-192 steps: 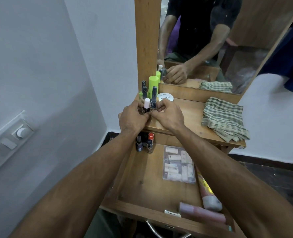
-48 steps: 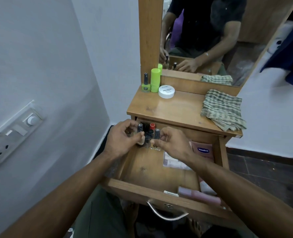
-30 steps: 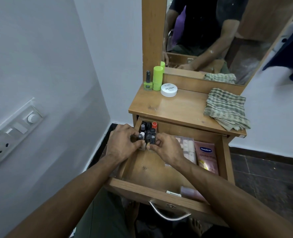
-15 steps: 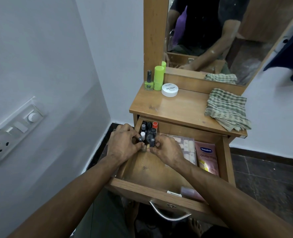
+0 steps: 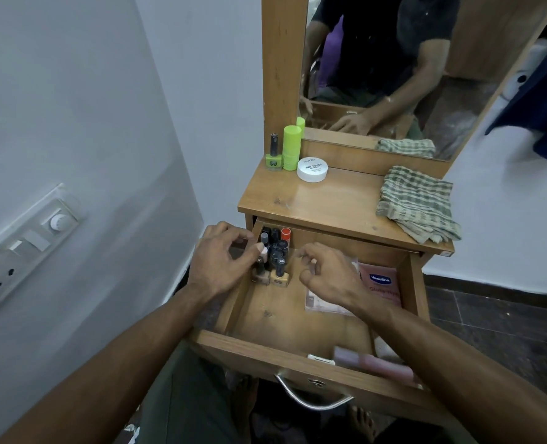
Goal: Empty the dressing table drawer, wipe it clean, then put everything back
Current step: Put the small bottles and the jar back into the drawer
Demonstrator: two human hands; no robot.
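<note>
The wooden drawer (image 5: 265,350) of the dressing table is pulled out. Several small nail polish bottles (image 5: 280,253) stand clustered in its back left corner. My left hand (image 5: 220,261) reaches in from the left, its fingertips pinching a white-capped bottle (image 5: 263,254) in that cluster. To the right of the bottles, my right hand (image 5: 326,274) hovers with fingers apart and holds nothing. It partly covers a clear packet (image 5: 323,304). A pink Vaseline sachet (image 5: 382,283) lies at the right side and a pink tube (image 5: 371,363) along the front wall.
On the tabletop (image 5: 339,203) stand a green nail polish bottle (image 5: 273,157), a green tube (image 5: 290,149) and a white jar (image 5: 312,169), with a folded checked cloth (image 5: 416,203) at the right. A mirror rises behind. A switchboard (image 5: 25,251) is on the left wall.
Both hands carried nail polish bottles from the tabletop down into the drawer's back left corner. The right hand has now let go and drawn back to the right.
</note>
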